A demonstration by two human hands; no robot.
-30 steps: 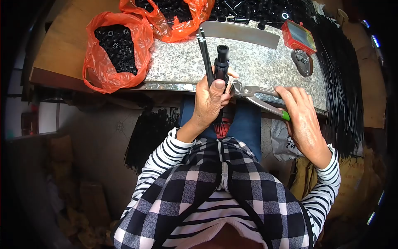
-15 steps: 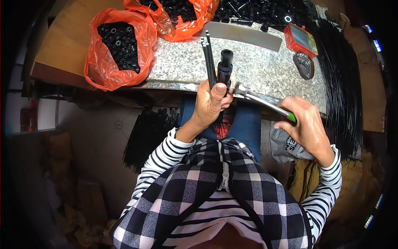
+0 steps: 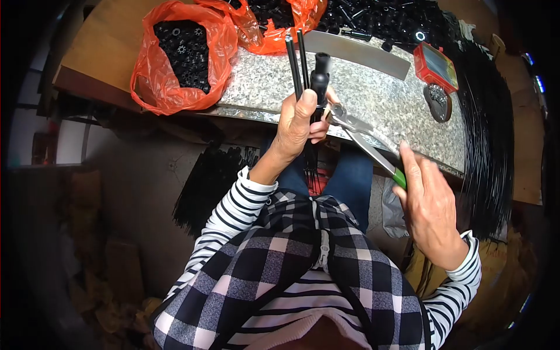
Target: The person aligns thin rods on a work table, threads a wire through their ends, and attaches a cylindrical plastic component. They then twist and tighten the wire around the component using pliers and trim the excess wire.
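Note:
My left hand (image 3: 296,125) is closed round a black cylindrical part (image 3: 319,81) with a narrower top, held upright, and round several thin black rods (image 3: 293,64) beside it. The lower ends hang below the fist. My right hand (image 3: 429,198) is wrapped round the green-tipped handles of the metal pliers (image 3: 364,143), which are spread apart. The jaws of the pliers are at the side of the black part, close to my left fingers. What lies between the jaws is too small to tell.
A speckled stone slab (image 3: 256,81) bears a flat metal strip (image 3: 356,52), a red box (image 3: 434,67) and a dark oval dish (image 3: 437,102). Orange bags (image 3: 221,70) of black parts stand at the left. Long black rods (image 3: 487,134) hang at the right, more (image 3: 204,189) below the slab.
The pliers' handles closed together, then spread apart again. My right hand has moved down a little, and the whole view has shifted slightly. My left hand keeps its hold.

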